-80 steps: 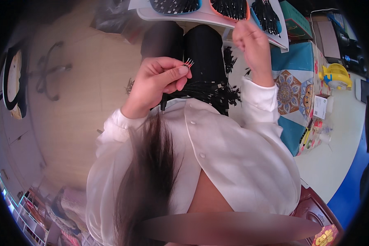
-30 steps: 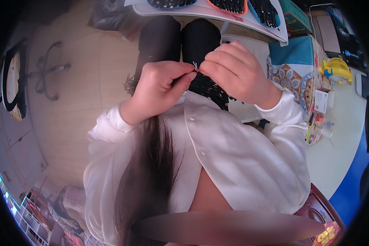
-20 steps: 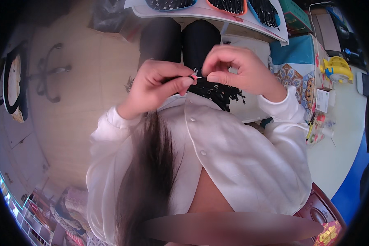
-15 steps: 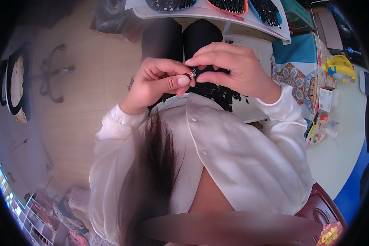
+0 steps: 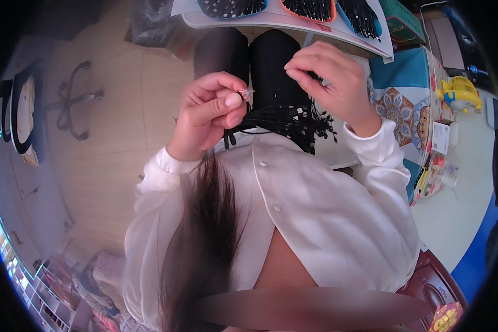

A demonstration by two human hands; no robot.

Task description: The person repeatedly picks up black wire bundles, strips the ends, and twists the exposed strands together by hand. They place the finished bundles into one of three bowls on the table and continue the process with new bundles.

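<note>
My left hand (image 5: 213, 109) pinches the end of a black cable between thumb and forefinger. Short, thin bare wires (image 5: 247, 93), reddish and whitish, stick out past the fingertips. To the right and a little higher, my right hand (image 5: 332, 80) is raised apart from the wires. Its fingers are curled, with thumb and forefinger close together; whatever lies between them, if anything, cannot be made out. Across my lap, below and between both hands, lies a bundle of black cables (image 5: 285, 123) with small connector ends.
Ahead, a white table (image 5: 315, 34) bears a blue tray (image 5: 235, 15), an orange tray (image 5: 331, 16) and another blue tray (image 5: 378, 26), all with black cables. To the right are a patterned cloth (image 5: 395, 105), a small yellow fan (image 5: 460, 94) and a small white box (image 5: 441, 137).
My right hand has drawn away from the wires, up and to the right. My left hand has shifted slightly left and keeps its pinch, and more of the cable bundle shows.
</note>
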